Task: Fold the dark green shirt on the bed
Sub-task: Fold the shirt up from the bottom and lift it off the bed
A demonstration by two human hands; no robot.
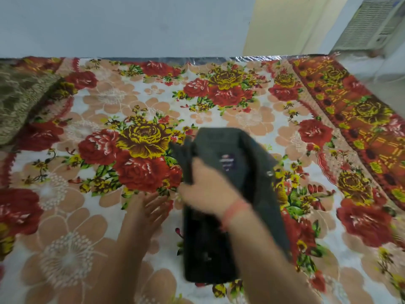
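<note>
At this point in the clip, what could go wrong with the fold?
1. Only the right hand grips the dark green shirt, bunched at its left edge; the folded layers may slip apart.
2. The left hand lies open on the floral bedsheet, off the shirt, so nothing pins the lower part.
3. The collar end looks lifted and skewed, so the fold may land crooked.

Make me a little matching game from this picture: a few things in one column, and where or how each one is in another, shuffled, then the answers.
Things:
1. dark green shirt
2. left hand
3. right hand
4. olive patterned cloth

States:
A. open, fingers spread, beside the shirt
B. at the bed's far left edge
C. gripping a fold of dark fabric
D. folded narrow, lying on the floral bedsheet

Pairs: 1-D, 2-A, 3-C, 4-B
</note>
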